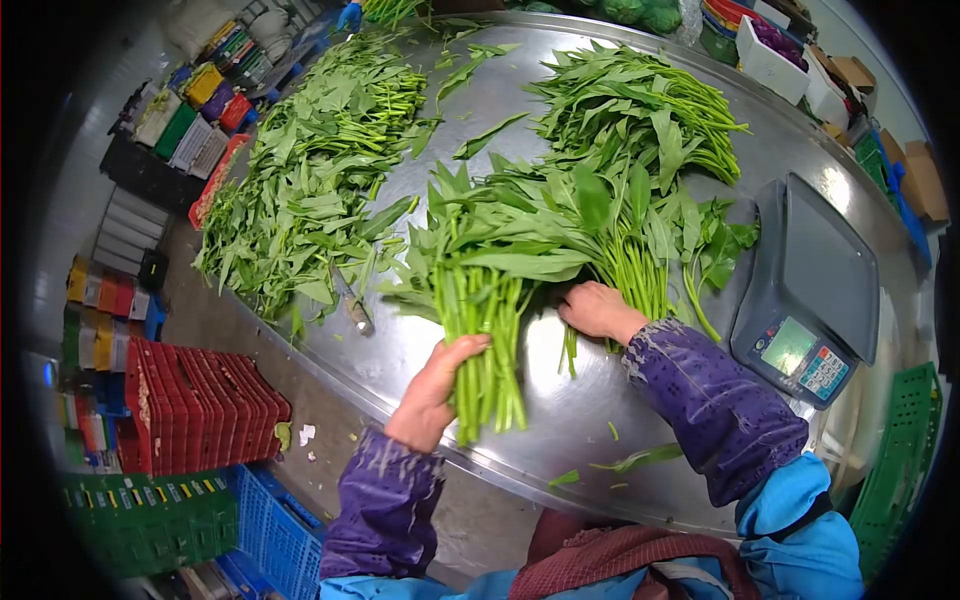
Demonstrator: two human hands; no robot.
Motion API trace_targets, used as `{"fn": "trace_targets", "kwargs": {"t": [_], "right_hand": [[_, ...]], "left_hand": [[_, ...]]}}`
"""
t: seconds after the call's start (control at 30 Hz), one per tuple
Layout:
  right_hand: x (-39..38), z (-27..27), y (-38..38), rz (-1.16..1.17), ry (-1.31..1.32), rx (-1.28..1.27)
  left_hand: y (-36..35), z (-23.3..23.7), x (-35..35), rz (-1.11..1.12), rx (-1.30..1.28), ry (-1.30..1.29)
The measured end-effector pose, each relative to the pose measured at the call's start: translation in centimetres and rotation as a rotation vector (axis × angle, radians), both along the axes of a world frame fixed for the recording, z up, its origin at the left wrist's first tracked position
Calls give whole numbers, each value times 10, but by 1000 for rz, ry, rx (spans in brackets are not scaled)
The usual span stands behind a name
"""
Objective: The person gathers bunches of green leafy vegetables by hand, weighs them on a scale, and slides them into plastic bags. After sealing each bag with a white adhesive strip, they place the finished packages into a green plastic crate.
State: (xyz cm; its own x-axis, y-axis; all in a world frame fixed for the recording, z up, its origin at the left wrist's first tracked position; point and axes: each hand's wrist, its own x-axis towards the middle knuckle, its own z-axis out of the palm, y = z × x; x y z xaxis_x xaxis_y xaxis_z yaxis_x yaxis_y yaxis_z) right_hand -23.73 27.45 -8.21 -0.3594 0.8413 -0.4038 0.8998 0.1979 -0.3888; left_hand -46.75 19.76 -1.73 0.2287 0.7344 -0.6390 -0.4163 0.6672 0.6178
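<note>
My left hand (437, 388) is wrapped around the cut stems of a bunch of long-leaved greens (487, 300) that look like water spinach, held upright over the steel table. To its right, my right hand (598, 312) has its fingers curled at the stems of another heap of the greens (632, 265). A few stems (570, 352) stick out below those fingers, and the fingertips are partly hidden. A knife (352, 305) lies left of the held bunch, its blade partly under leaves.
The steel table (560, 440) carries a large pile of greens (310, 180) on the left and more (650, 110) at the back. A digital scale (810, 290) stands right. Red crates (200, 405) and a blue crate (275, 530) sit on the floor at left.
</note>
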Motion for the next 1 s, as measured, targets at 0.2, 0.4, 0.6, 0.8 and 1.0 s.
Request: {"fn": "trace_targets", "kwargs": {"t": [0.2,0.4,0.6,0.8,1.0], "right_hand": [[1,-9,-2,-15,26,89],[4,36,-43,42,331,157],[72,32,-188,-675,1635,-1055],[91,7,-253,-734,1325,-862],[81,20,-248,-682,1065,-696]], "left_hand": [[-62,121,-31,165,230,-28],[-111,112,-2,178,465,109],[-175,-16,142,8,259,-98],[-198,-52,156,14,-30,-418],[-200,-73,157,127,-36,-535]]}}
